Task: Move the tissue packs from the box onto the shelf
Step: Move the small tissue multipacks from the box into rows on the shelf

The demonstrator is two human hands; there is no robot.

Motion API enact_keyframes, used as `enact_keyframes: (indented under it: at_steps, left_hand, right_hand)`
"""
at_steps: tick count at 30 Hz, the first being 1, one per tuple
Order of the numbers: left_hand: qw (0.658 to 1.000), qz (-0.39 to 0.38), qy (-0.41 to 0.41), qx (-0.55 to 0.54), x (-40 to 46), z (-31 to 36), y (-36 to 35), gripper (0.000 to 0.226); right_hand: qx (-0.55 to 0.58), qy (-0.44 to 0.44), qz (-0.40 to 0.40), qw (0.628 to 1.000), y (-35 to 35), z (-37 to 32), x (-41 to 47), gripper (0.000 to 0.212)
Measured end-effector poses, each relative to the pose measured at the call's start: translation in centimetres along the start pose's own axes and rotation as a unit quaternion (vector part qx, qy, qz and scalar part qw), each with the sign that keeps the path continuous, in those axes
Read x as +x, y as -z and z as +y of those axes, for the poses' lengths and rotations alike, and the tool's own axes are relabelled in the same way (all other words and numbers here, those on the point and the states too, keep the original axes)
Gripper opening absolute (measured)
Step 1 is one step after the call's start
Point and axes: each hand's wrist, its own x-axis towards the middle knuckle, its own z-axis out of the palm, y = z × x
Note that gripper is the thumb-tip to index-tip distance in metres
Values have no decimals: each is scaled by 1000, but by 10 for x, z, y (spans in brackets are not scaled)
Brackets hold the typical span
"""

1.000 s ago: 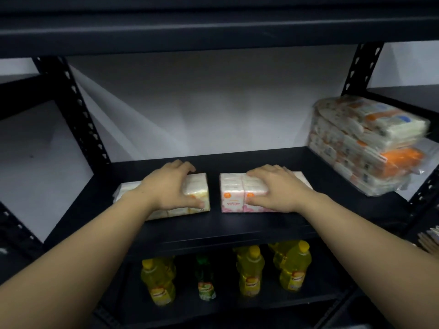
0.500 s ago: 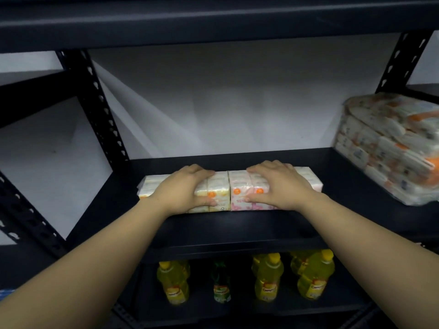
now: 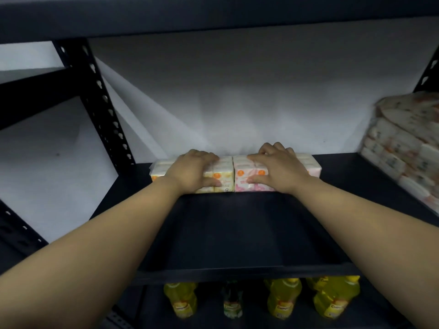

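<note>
Two tissue packs lie side by side at the back of the black shelf [image 3: 249, 233], touching each other and close to the white wall. My left hand [image 3: 192, 170] grips the yellow-and-white pack [image 3: 224, 173], fingers over its top and thumb on its front face. My right hand [image 3: 278, 167] grips the pink-and-white pack [image 3: 241, 173] the same way. The box is not in view.
A large wrapped stack of tissue packs [image 3: 408, 148] stands at the shelf's right end. Perforated black uprights [image 3: 99, 100] frame the left side. Yellow bottles [image 3: 283, 298] and a green one [image 3: 232, 305] stand on the shelf below. Another shelf board [image 3: 213, 13] runs overhead.
Both hands have pushed the two packs together and slid them from the shelf's front to its back by the wall. The view has shifted right and closer.
</note>
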Motion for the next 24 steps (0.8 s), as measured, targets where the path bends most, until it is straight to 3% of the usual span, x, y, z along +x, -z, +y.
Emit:
enact_keyframes:
  at_steps: [4,18,24]
  left_hand:
    - [998,38,26,51,18,-11,-3,78]
    - [997,22,69,31,57,-19,-8,76]
    - [997,11,73,38,55,-17,-7,75]
  right_hand:
    - [1,-14,8,1000,-7,-2,23,65]
    - [49,-60,29,997,-26,-1,64,62]
    - [13,-45,14,999,-24,-1,63,63]
